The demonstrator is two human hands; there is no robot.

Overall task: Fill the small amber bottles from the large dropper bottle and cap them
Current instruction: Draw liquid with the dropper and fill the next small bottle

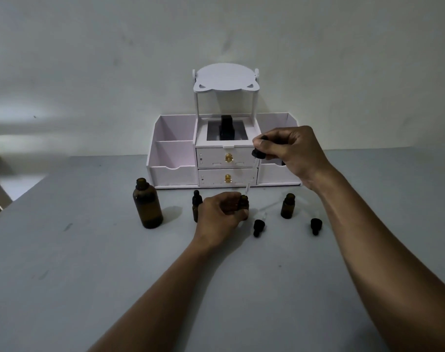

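The large amber bottle stands uncapped at the left of the grey table. My left hand grips a small open amber bottle upright on the table. My right hand pinches the bulb of the large dropper, whose glass tube slants down to a tip just above that bottle's mouth. A small capped bottle stands just left of my left hand, partly hidden by it. Another small open bottle stands at the right. Two small dropper caps lie on the table.
A white desk organiser with two brass-knobbed drawers, side compartments and a raised top shelf stands against the wall behind the bottles. A dark object sits in its middle bay. The table's left edge runs diagonally at the far left.
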